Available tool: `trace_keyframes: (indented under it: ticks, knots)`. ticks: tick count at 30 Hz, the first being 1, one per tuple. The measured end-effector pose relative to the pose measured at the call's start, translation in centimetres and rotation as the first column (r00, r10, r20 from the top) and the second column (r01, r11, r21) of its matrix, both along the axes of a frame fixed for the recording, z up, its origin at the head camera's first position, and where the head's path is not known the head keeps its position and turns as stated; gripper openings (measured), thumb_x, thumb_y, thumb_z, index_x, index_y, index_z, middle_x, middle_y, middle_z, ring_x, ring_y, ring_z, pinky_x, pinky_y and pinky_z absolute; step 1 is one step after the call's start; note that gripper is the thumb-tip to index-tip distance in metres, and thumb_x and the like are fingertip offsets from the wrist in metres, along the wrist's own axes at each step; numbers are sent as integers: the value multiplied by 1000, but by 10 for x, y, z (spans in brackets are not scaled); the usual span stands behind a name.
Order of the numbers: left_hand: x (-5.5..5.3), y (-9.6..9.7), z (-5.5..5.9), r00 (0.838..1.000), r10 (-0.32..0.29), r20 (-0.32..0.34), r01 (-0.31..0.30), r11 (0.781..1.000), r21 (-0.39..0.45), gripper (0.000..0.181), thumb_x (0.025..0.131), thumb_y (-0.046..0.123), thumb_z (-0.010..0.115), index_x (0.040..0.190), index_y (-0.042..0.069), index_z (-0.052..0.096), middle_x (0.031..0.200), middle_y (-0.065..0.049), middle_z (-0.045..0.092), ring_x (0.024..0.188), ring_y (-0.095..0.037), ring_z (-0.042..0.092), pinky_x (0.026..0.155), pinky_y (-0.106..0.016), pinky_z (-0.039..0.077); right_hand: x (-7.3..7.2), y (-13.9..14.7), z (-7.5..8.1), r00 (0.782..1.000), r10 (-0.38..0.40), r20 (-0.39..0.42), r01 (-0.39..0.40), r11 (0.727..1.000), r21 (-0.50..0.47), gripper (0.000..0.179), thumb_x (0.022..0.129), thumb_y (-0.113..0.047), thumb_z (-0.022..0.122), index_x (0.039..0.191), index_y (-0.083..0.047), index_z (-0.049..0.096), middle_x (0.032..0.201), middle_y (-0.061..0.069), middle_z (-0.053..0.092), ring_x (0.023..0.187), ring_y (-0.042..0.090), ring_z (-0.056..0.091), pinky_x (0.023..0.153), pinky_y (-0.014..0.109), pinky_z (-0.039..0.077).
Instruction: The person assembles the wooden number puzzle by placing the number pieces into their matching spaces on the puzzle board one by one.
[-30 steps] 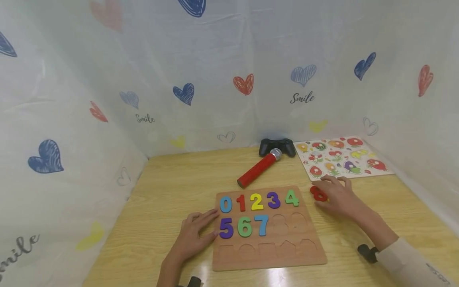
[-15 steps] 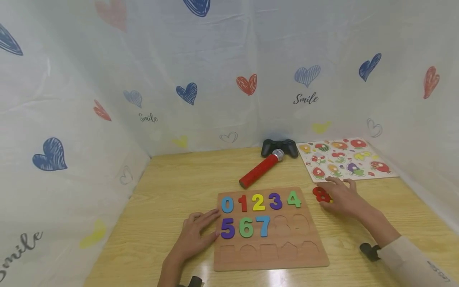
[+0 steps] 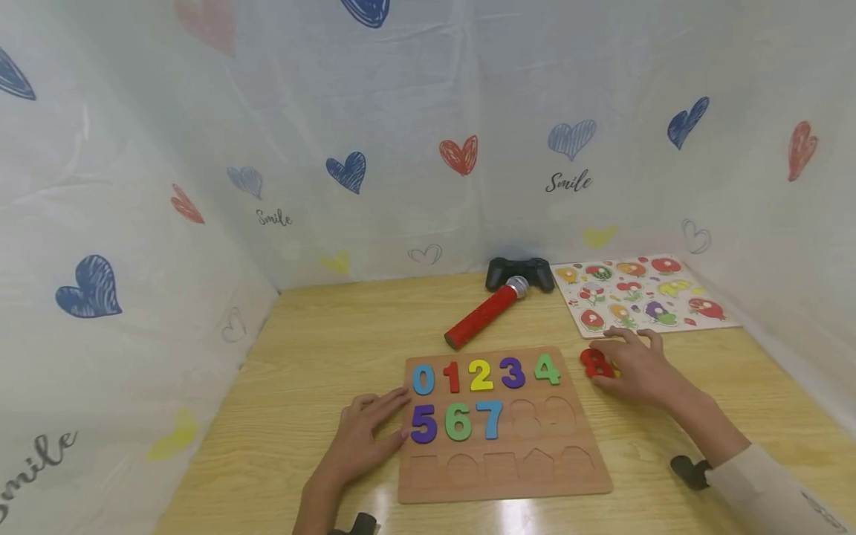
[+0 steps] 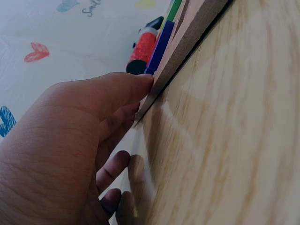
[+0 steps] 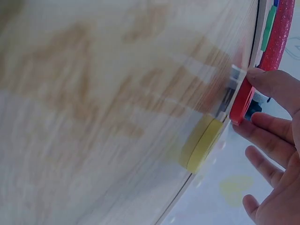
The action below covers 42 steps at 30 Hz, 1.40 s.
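A wooden number board [image 3: 501,475] lies on the table, with coloured numerals 0 to 7 in its top two rows. My left hand [image 3: 364,438] rests at its left edge, thumb and fingertips touching the board beside the purple 5 [image 3: 424,424]; the left wrist view shows the thumb at the rim. To the right of the board, my right hand [image 3: 635,368] pinches a red number 8 [image 3: 594,362] between thumb and fingers. In the right wrist view, a yellow piece [image 5: 201,143] lies on the table near the red 8; the hand mostly hides it in the head view.
Behind the board lie a red microphone [image 3: 483,318] and a black game controller [image 3: 501,273]. A fruit picture board [image 3: 575,303] lies at the back right, close beyond the right hand. A curtain with printed hearts [image 3: 401,223] borders the table [image 3: 321,334]. The number board's bottom row has bare shape recesses.
The right hand stays at the red 8, with only slight finger movement. The left hand keeps its place at the board. The head view shifts slightly.
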<state>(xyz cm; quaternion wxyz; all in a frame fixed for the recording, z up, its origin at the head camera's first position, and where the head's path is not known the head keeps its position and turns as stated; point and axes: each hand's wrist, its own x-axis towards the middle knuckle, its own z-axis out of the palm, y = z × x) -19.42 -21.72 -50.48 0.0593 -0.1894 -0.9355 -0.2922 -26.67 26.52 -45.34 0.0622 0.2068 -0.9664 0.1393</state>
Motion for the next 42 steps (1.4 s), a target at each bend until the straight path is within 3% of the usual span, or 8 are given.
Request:
trace_keyframes:
  ticks: [4, 11, 20, 33, 42]
  knots:
    - [0, 0, 1, 1000, 2, -6, -2, 1000, 0, 55, 90, 47, 68, 141, 30, 59, 149, 17, 48, 123, -22, 42, 94, -49, 30, 6, -4, 3, 1000, 11, -17, -11, 1000, -15, 47, 77, -26, 86, 117, -6, 70, 111, 10, 71, 126, 44, 41, 98, 71, 13]
    - [0, 0, 3, 999, 7, 43, -7, 1000, -9, 56, 90, 49, 67, 143, 32, 57, 150, 21, 45, 124, -19, 40, 97, -48, 29, 15, -9, 6, 999, 20, -47, -20, 1000, 10, 48, 75, -27, 87, 116, -7, 71, 110, 10, 71, 125, 42, 43, 97, 71, 16]
    - [0, -2, 2, 999, 4, 53, -3, 1000, -11, 57, 91, 51, 66, 143, 32, 57, 151, 21, 44, 125, -19, 39, 97, -49, 28, 25, -13, 2, 995, 38, -90, -38, 999, 3, 46, 72, -28, 89, 111, -10, 72, 111, 12, 70, 120, 40, 47, 95, 67, 19]
    - [0, -1, 1, 998, 12, 58, -11, 1000, -12, 57, 90, 50, 67, 143, 34, 57, 151, 23, 43, 124, -17, 39, 97, -48, 29, 38, -29, 9, 998, 48, -46, -49, 999, -19, 49, 74, -33, 89, 114, -13, 72, 113, 7, 70, 123, 41, 46, 99, 66, 17]
    - [0, -1, 3, 999, 14, 47, -13, 1000, -25, 57, 89, 49, 68, 143, 34, 57, 151, 23, 43, 124, -16, 39, 95, -46, 30, 42, -36, 6, 995, 68, -69, -70, 997, -17, 50, 72, -32, 90, 113, -12, 72, 109, 3, 72, 124, 39, 47, 99, 66, 16]
